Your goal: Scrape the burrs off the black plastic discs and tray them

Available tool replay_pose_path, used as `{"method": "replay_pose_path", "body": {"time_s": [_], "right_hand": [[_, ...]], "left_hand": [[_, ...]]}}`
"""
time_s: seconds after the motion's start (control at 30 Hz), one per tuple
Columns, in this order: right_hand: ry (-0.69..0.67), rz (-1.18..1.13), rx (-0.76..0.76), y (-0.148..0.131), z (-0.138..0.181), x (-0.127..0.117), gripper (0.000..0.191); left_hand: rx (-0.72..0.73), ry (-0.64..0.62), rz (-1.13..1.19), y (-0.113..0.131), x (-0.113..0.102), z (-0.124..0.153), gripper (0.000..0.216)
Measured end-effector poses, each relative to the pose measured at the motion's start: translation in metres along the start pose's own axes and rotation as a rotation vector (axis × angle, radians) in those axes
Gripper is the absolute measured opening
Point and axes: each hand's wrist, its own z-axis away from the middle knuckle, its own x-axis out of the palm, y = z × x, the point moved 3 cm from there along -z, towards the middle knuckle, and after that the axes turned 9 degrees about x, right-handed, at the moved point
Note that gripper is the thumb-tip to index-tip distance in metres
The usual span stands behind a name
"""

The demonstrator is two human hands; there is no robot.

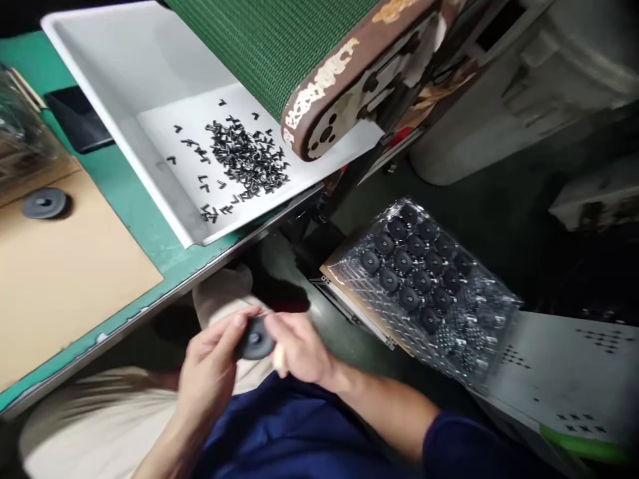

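Note:
Both hands meet over my lap around one small black round disc (255, 340). My left hand (210, 369) pinches its left edge with thumb and fingers. My right hand (298, 347) closes on its right side, and a pale small object shows under its fingers. Up on the bench, a white tray (124, 66) holds a pile of small black angled parts (247, 159). To my right, a clear blister tray (424, 286) carries rows of the same black discs.
A green conveyor belt (279, 40) with a rusty end roller overhangs the white tray. Another black disc (44, 201) lies on brown cardboard (64, 273) on the green bench. A grey perforated metal surface (574, 372) sits at the right, a dark phone (77, 120) at the left.

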Motion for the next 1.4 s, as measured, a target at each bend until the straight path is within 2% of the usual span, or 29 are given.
{"method": "replay_pose_path", "body": {"time_s": [0.07, 0.17, 0.27, 0.43, 0.63, 0.73, 0.83, 0.97, 1.03, 1.13, 1.3, 1.33, 1.4], "right_hand": [[0.028, -0.213, 0.037, 0.006, 0.005, -0.021, 0.066], [0.086, -0.306, 0.022, 0.007, 0.016, -0.045, 0.069], [0.105, -0.324, 0.048, 0.004, 0.028, -0.058, 0.071], [0.099, -0.359, 0.020, -0.001, 0.036, -0.068, 0.063], [0.107, -0.355, 0.004, 0.001, 0.036, -0.081, 0.057], [0.181, -0.265, -0.023, 0.000, 0.036, -0.089, 0.047], [0.335, -0.038, -0.103, -0.007, 0.040, -0.098, 0.030], [0.508, 0.274, -0.235, -0.009, 0.050, -0.110, 0.024], [0.574, 0.437, -0.239, -0.001, 0.059, -0.122, 0.024], [0.737, 0.652, -0.107, 0.021, 0.087, -0.159, 0.026], [1.114, 0.763, 0.210, 0.068, 0.174, -0.265, 0.031], [1.152, 0.792, 0.278, 0.078, 0.191, -0.283, 0.032], [1.139, 0.860, 0.383, 0.096, 0.214, -0.308, 0.030]], "left_hand": [[-0.108, -0.056, 0.076, -0.003, 0.033, -0.003, 0.032], [-0.237, -0.195, 0.201, -0.005, 0.061, 0.002, 0.044], [-0.281, -0.276, 0.236, -0.005, 0.069, 0.007, 0.050], [-0.318, -0.323, 0.236, -0.012, 0.077, 0.006, 0.052], [-0.274, -0.249, 0.147, -0.017, 0.087, 0.001, 0.050], [-0.274, -0.226, 0.052, -0.016, 0.092, -0.002, 0.055], [-0.230, -0.229, -0.161, -0.013, 0.093, -0.006, 0.056], [-0.220, -0.377, -0.487, -0.017, 0.097, -0.020, 0.052], [-0.221, -0.429, -0.587, -0.023, 0.105, -0.027, 0.054], [-0.229, -0.415, -0.597, -0.027, 0.119, -0.032, 0.063], [-0.285, -0.372, -0.619, -0.026, 0.139, -0.033, 0.074], [-0.293, -0.373, -0.631, -0.025, 0.142, -0.033, 0.075], [-0.305, -0.385, -0.656, -0.025, 0.144, -0.032, 0.076]]}}
